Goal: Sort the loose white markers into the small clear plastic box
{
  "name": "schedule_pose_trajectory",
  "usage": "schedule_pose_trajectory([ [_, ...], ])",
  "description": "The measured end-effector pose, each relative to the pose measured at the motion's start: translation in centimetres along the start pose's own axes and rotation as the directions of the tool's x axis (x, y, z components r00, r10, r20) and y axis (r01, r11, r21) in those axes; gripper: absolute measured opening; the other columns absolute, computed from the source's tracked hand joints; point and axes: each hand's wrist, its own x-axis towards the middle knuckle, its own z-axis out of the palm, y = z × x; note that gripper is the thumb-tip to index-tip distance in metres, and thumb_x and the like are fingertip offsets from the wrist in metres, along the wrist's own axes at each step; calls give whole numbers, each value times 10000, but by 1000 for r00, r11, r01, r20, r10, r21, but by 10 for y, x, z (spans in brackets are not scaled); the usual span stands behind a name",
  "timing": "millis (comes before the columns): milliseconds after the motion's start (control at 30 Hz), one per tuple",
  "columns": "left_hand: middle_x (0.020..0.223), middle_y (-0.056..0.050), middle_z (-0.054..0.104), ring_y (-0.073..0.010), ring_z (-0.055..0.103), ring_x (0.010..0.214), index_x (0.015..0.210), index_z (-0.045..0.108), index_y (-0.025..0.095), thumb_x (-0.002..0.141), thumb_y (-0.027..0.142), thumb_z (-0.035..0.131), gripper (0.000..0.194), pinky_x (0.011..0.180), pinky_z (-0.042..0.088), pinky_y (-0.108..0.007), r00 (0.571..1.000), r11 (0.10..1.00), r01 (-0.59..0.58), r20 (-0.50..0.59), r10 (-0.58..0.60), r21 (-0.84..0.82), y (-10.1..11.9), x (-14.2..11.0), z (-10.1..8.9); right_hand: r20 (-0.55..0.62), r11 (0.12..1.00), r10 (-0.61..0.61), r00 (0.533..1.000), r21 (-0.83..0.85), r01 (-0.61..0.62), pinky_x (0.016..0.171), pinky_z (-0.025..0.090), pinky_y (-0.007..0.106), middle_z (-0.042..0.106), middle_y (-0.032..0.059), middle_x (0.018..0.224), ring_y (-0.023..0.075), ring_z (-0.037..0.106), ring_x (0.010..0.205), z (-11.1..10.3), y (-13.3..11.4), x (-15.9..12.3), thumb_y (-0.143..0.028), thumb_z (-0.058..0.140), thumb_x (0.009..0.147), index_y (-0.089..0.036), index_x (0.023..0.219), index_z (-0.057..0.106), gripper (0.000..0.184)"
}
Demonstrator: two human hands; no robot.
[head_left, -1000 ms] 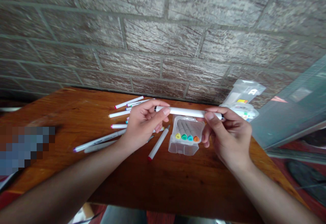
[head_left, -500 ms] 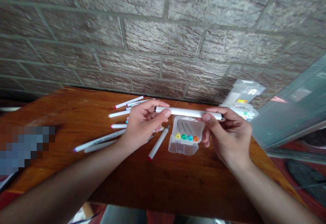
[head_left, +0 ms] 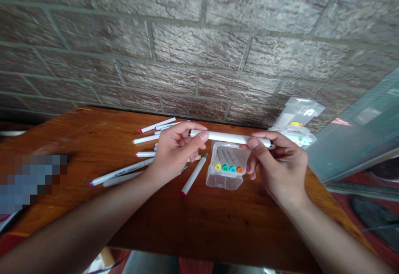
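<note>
Both hands, left point(head_left: 178, 148) and right point(head_left: 279, 164), pinch a white marker point(head_left: 230, 137) above the tabletop point(head_left: 215, 228), whose near edge has open room.

The thumb point(head_left: 254, 144) of the right hand point(head_left: 283, 169) has shifted slightly inward along the white marker point(head_left: 229, 137)

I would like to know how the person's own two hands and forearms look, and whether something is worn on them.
The left hand and right hand are bare, without gloves. No sleeve, watch or bracelet shows on the left forearm or right forearm; no ring is visible.
</note>
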Motion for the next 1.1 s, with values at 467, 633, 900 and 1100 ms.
schedule_pose_trajectory([
  [467, 740, 10, 727, -34, 522, 436, 1044, 820, 220, 981, 321, 798, 121, 428, 442, -163, 999, 989, -22, 29, 27, -149, -3, 1, -1, 24, 995, 27, 999, 92, -29, 300, 517, 210, 855, 38, 837, 134, 673, 378, -2, 4, 0, -323, 842, 954, -209, 1020, 813, 135],
  [633, 756, 4, 721, -33, 526, 452, 1061, 830, 223, 1003, 315, 769, 126, 442, 454, -163, 999, 983, -33, 35, 40, -183, -3, 1, -1, 22, 994, 30, 999, 103, -32, 304, 513, 215, 858, 51, 852, 128, 658, 371, -1, 2, -1, -332, 818, 973, -209, 1032, 816, 136],
  [900, 761, -1, 722, -36, 522, 449, 1070, 832, 203, 1004, 318, 761, 151, 436, 462, -168, 999, 977, -29, 25, 35, -210, 0, 2, 0, 26, 994, 34, 999, 101, -37, 301, 516, 226, 857, 59, 884, 133, 664, 386, -2, 1, -1, -354, 796, 985, -205, 1067, 807, 171],
  [1100, 763, -3, 725, -41, 527, 451, 1083, 836, 207, 1007, 316, 751, 157, 440, 467, -176, 999, 975, -22, 26, 29, -220, 1, 2, 1, 40, 990, 42, 998, 132, -47, 310, 518, 229, 857, 52, 890, 131, 660, 389, -3, 1, -2, -361, 756, 1015, -208, 1071, 806, 170],
])
